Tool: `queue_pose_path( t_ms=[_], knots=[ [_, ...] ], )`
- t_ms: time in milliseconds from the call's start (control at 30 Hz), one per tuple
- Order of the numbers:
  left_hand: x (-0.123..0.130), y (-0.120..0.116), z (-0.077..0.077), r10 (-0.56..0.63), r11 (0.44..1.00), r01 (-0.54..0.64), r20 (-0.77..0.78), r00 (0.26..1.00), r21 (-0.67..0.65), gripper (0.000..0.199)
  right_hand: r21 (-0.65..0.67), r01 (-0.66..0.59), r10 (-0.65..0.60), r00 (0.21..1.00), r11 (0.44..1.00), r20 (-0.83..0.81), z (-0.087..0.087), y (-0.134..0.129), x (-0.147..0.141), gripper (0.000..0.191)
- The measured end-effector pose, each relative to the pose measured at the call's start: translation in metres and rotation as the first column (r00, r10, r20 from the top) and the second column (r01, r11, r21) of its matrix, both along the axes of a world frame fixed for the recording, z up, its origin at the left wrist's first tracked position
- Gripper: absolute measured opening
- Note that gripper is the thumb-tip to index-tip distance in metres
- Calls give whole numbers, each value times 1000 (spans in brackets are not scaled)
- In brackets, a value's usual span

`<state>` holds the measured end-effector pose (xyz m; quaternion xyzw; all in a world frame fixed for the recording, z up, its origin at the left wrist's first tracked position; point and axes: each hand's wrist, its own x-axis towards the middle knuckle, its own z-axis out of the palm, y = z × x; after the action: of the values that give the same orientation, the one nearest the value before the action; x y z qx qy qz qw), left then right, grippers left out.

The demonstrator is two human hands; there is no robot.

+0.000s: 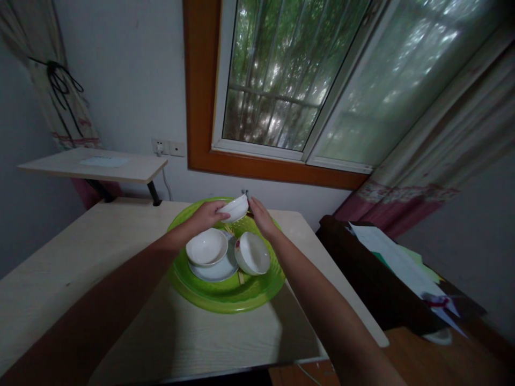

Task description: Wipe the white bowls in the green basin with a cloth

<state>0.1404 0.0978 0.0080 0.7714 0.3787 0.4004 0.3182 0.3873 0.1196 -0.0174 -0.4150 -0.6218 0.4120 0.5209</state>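
Observation:
My left hand (pixel 210 215) grips a small white bowl (pixel 235 209), tilted on its side above the far part of a green plastic basin (pixel 225 304). My right hand (pixel 262 216) is at the bowl's right rim, fingers close together; a small greyish thing shows at its fingertips, too small to make out. Below, in the basin, a white bowl (pixel 207 247) sits on a white plate (pixel 215 273). To its right, another white bowl (pixel 257 253) with a red pattern leans over. Light wooden chopsticks (pixel 241 277) lie partly hidden under the bowls.
The basin stands on a pale wooden table (pixel 132 305). A raised shelf (pixel 96 166) with a paper is at the back left. Behind are a wall socket (pixel 161 146) and a window (pixel 281 80). Papers (pixel 386 252) lie on dark furniture (pixel 374 289) at right.

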Motion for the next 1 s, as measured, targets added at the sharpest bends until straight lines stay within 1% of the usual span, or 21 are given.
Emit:
queue_pose_path(
  t_ms=[100,167,267,333,400,467,533,633,700,767,833,867,933,1000],
  knots=[
    [-2,2,0,-54,979,95,218,975,-180,43,180,36,-58,991,983,121,0,5,4,70],
    [-3,2,1,-77,958,160,321,944,-239,50,295,5,-72,974,955,216,2,3,5,69],
    [-3,2,1,-84,936,217,422,903,-277,53,436,-81,-86,933,896,349,9,-9,3,58],
    [-3,3,0,-68,933,223,470,880,-283,51,519,-141,-115,895,843,431,14,-20,-2,50],
    [-4,5,-2,-51,933,222,507,861,-283,47,592,-188,-172,851,784,497,20,-30,-7,45],
    [-6,8,-5,-36,933,222,540,841,-284,45,651,-195,-256,808,733,530,23,-35,-10,41],
    [-7,10,-6,-20,930,222,565,825,-292,45,693,-144,-353,778,706,520,25,-35,-10,39],
    [-9,8,-4,2,927,218,584,811,-305,49,715,-31,-456,751,698,477,23,-29,-5,35],
    [-9,6,-1,6,928,214,584,812,-306,49,726,21,-486,755,688,439,20,-23,-1,29],
    [-9,3,1,7,929,208,573,819,-308,48,743,38,-491,773,668,402,18,-19,1,23],
    [-9,2,2,6,926,209,565,825,-315,46,756,25,-467,800,654,377,17,-17,1,21],
    [-9,2,2,7,925,211,568,823,-317,46,753,5,-438,816,658,377,16,-17,0,22],
    [-9,2,2,3,921,224,583,812,-318,46,726,-41,-353,854,687,382,14,-16,-2,28],
    [-9,2,1,-3,917,239,595,804,-319,47,684,-77,-265,886,725,381,11,-15,-5,38]
  ],
)
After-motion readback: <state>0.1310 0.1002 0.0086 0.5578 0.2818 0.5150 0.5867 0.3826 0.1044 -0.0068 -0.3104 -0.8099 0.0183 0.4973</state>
